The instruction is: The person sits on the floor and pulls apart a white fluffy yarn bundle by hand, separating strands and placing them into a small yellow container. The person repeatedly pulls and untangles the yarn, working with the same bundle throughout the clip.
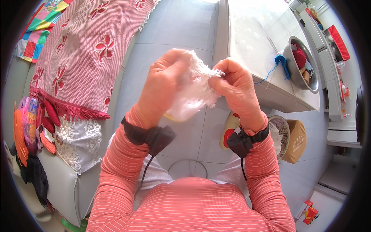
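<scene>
A thin white fabric piece (200, 81) with a frayed, lacy upper edge is stretched between my two hands over the floor. My left hand (165, 81) grips its left side between thumb and bent fingers, and that hand is slightly blurred. At the right end of the frayed edge, my right hand (234, 81) pinches the fabric with thumb and fingertips. The lower part hangs down, blurred, with a thin yellow edge at the bottom left. What my left palm covers is hidden.
A white table (249, 43) on the right bears a metal bowl (314, 76) of yarn and blue knitting (280, 61). Below are a slipper (232, 130), a mesh basket (283, 136) and a brown bag (295, 142). At left, a pink patterned cover (81, 49) drapes a grey sofa (61, 174).
</scene>
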Motion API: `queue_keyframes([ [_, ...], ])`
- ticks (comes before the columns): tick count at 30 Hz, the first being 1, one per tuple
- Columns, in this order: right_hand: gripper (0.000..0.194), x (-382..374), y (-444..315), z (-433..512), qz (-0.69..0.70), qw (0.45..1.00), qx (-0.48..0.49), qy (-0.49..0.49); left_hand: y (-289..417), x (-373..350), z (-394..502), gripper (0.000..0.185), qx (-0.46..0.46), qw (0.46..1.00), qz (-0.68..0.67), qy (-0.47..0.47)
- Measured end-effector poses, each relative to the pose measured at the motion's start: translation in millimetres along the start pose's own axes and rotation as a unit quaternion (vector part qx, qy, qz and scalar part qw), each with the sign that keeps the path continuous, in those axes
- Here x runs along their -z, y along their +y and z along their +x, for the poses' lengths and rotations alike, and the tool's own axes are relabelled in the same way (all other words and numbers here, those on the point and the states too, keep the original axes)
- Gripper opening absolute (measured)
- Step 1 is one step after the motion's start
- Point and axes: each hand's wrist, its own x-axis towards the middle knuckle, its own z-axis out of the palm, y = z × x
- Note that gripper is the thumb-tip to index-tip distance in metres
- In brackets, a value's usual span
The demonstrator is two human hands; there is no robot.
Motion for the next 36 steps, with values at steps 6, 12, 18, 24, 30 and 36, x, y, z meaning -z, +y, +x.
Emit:
queue_keyframes([
  [6,0.015,-4,7,1,-0.239,0.936,0.194,0.172,-1,7,2,0.016,0.046,0.999,-0.008,-0.012],
  [12,0.017,-3,12,1,-0.282,0.912,0.263,0.141,-2,7,4,0.015,0.202,0.974,-0.089,-0.051],
  [18,0.017,-3,15,4,-0.228,0.916,0.28,0.174,-1,7,4,0.011,0.149,0.984,0.063,-0.076],
  [24,0.015,12,16,2,-0.213,0.945,0.217,0.123,8,8,3,0.011,0.083,0.996,0.017,-0.041],
  [30,0.016,10,11,-1,-0.239,0.943,0.178,0.15,5,7,3,0.011,0.062,0.998,-0.025,-0.018],
  [36,0.02,-13,9,-2,-0.363,0.892,0.257,0.085,-5,9,8,0.012,0.05,0.998,0.023,-0.004],
])
